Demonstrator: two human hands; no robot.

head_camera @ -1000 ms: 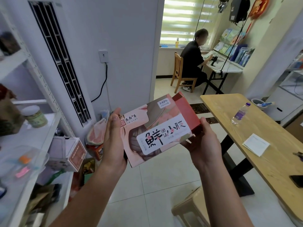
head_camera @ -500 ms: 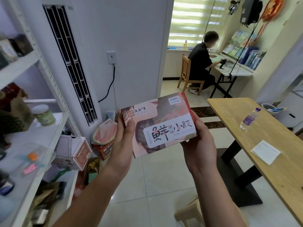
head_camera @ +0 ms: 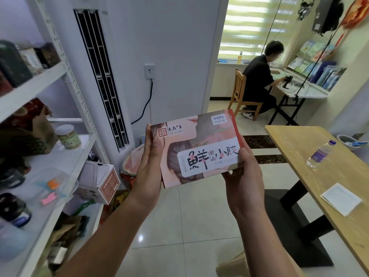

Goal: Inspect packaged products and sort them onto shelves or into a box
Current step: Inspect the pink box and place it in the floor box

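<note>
Your left hand (head_camera: 149, 164) is gripping the left short end of the pink package (head_camera: 197, 148), thumb lying on the printed face, fingers wrapping behind; your right hand (head_camera: 244, 176) is cupping the lower right corner, its fingers hiding behind the card; the package is hanging in the air between them, facing you, its long axis running left to right and tilting up a little at the right; the shelves (head_camera: 69, 156) are standing to your left, so the left hand is sitting nearer them; a jar (head_camera: 68, 136) and the rack's upright post are likely crowding that path; a carton (head_camera: 99, 182) is lying on the shelf below; the table (head_camera: 295, 148) is lying to your right, carrying a bottle (head_camera: 320, 154); no sorting box is showing clearly.
</note>
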